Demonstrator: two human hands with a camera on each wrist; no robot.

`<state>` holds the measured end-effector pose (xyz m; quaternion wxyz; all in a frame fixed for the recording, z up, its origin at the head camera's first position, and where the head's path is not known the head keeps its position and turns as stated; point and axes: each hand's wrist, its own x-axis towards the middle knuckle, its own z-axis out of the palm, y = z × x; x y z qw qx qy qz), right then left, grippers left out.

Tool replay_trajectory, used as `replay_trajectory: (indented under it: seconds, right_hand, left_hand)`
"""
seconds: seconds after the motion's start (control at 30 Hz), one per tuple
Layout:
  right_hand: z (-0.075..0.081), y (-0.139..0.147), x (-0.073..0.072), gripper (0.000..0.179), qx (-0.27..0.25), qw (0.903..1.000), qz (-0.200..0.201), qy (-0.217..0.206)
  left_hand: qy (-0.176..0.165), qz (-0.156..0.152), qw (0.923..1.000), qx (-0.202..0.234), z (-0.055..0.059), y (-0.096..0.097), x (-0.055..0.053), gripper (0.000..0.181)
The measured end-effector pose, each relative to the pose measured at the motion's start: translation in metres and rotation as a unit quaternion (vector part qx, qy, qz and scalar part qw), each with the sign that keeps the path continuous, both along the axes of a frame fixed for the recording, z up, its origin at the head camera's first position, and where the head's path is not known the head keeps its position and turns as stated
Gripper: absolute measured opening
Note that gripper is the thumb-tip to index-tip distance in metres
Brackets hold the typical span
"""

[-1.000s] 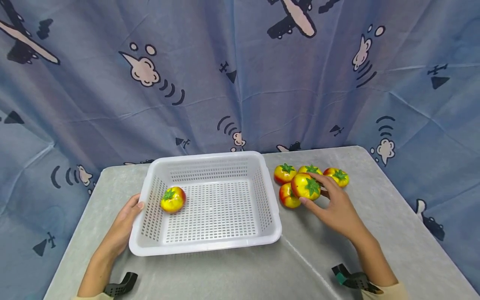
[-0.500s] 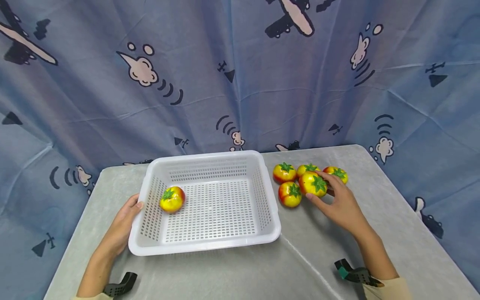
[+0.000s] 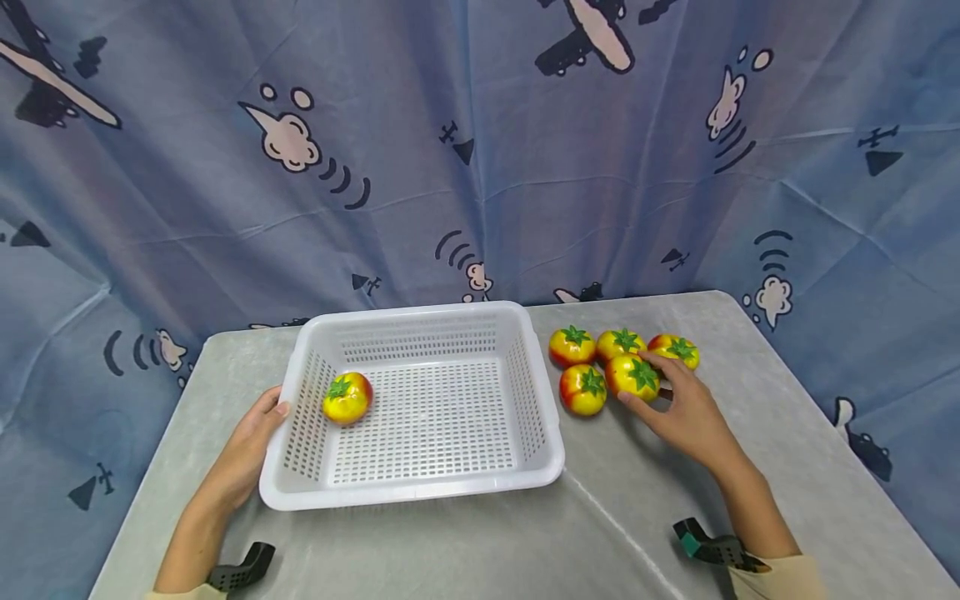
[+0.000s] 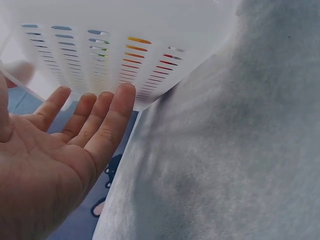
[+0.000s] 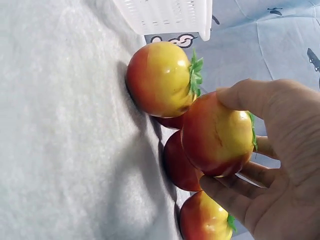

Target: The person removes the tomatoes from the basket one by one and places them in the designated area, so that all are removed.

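Note:
My right hand (image 3: 686, 408) pinches a red-and-yellow tomato (image 3: 632, 377) with a green leafy top, thumb on one side and fingers on the other. In the right wrist view this held tomato (image 5: 217, 135) stands off the tabletop, overlapping the others behind it. Around it sit a front-left tomato (image 3: 582, 390), a back-left tomato (image 3: 572, 346), a back tomato (image 3: 619, 343) and a right tomato (image 3: 674, 351). My left hand (image 3: 243, 450) holds the left rim of a white plastic basket (image 3: 420, 492), thumb over the rim; its fingers (image 4: 117, 112) lie against the outer wall.
One more tomato (image 3: 347, 397) lies inside the basket near its left wall. The grey table (image 3: 465, 550) ends at a blue patterned curtain (image 3: 420, 167) behind. A crease line runs over the cloth right of the basket.
My right hand has shifted the held tomato rightward and slightly lower, off the front-left tomato it overlapped, which now shows fully. The left hand and basket stay put.

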<state>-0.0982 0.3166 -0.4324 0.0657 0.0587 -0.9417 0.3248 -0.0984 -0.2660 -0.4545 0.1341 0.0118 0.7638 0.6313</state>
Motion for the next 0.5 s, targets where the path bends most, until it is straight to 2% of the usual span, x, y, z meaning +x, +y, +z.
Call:
replay_trajectory:
  seconds: [0.3, 0.5]
  right_hand:
    - [-0.009, 0.004, -0.001, 0.07, 0.018, 0.9998, 0.0, -0.009]
    - [-0.012, 0.005, -0.004, 0.071, 0.023, 0.9995, -0.004, -0.023]
  left_hand:
    - [0.005, -0.014, 0.9999, 0.006, 0.001, 0.0, 0.001, 0.062]
    - [0.002, -0.012, 0.9999, 0.008, 0.001, 0.0, 0.001, 0.061]
